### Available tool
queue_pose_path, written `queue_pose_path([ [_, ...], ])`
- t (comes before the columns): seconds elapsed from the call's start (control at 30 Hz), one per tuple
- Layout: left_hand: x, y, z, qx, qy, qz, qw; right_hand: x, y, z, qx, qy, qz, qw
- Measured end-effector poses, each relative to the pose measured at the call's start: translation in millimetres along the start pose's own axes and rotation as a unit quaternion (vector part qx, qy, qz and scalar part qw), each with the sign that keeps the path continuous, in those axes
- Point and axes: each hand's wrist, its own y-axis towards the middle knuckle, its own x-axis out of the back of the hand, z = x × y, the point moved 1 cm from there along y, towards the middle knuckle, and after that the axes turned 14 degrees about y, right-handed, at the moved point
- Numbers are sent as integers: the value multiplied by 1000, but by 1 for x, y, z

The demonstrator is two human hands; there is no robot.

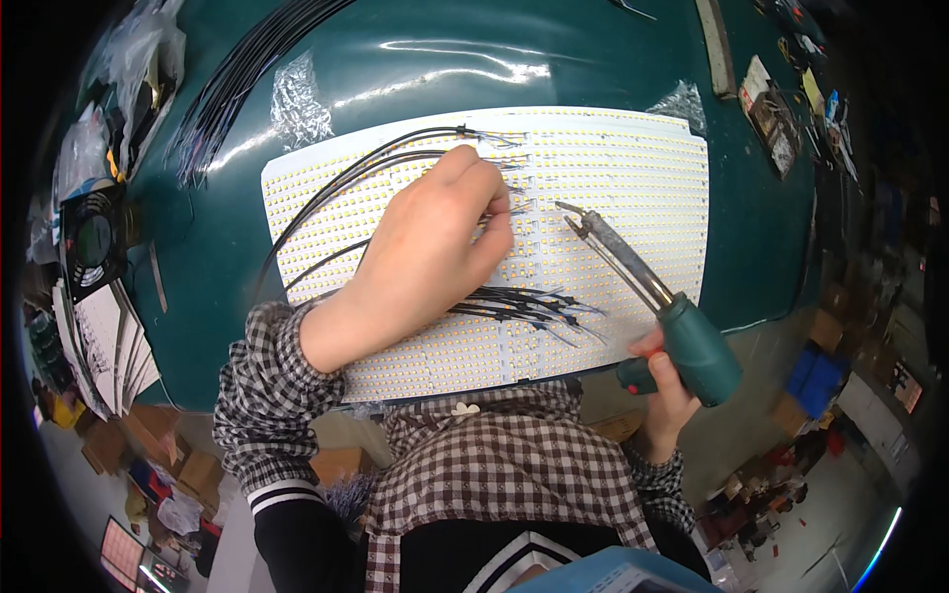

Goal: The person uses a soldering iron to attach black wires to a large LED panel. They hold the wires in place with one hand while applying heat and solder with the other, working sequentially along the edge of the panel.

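Observation:
A white LED panel (623, 158), made of strips dotted with small yellow chips, lies on the green table. Over its middle, my left hand (425, 237) is closed in a pinch at the end of a black cable (331, 259); the fingertips partly hide the grip. My right hand (667, 395) grips the green handle of a soldering gun (702, 346) by the panel's front right. The gun's tip points up-left, apart from the fingers of my left hand. More black cables (346, 173) arch onto the strip ends at the far side. A bundle of cables (524, 301) with bare ends lies below my left hand.
Clear tape (301, 99) lies at the panel's far left corner. A long bunch of black cables (232, 89) rests on the green table (593, 49) at the back left. A fan (94, 237) and white sheets (114, 346) stand left. Small tools and scraps (830, 124) lie far right.

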Motion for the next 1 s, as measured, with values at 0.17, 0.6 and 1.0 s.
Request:
queue_pose_path([
  [0.17, 12, -24, -19, -139, 170, -72, 973, 10, 4, -7, 45, 21, -21, 999],
  [0.6, 10, -46, -13, -62, 113, 29, 991, 26, 6, -27, 118, 111, -2, 987],
  [1.0, -16, -14, -15, -143, 112, 50, 982, 22, 10, -35, 117, 112, 22, 987],
])
